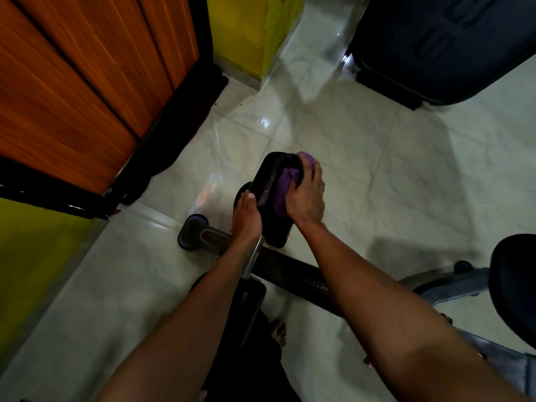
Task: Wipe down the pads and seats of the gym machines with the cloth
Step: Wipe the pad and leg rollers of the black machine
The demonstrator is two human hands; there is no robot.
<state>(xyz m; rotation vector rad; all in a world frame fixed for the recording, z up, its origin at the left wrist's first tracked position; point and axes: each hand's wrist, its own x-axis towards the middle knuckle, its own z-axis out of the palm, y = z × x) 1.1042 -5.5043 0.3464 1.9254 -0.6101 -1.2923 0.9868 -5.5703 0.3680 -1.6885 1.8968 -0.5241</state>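
Both hands work at one machine part in the head view: the right hand (306, 198) lies over a crumpled purple cloth (282, 187), its fingers bent down around the bunched fabric and pressing it onto the top of a black padded rectangular cushion (275, 232). The left hand (246, 213) grips the cushion's left edge, thumb lying along the rim and the other fingers hidden under the side. The cushion sits tilted at the end of a dark metal frame beam (287, 271) that runs low across a pale glossy tiled floor (362, 146), with a silver post rising to the cushion beside the left wrist. A round black end cap (193, 232) closes a crossbar just left of the left hand. At the right edge a black rounded seat (513, 285) stands on grey tubing, well apart from the hands. An orange wood-grain door (72, 97) fills the upper left, yellow wall (240, 33) stands beyond it, and a large dark case (449, 44) rests at upper right. A bare foot (280, 332) shows between the forearms.
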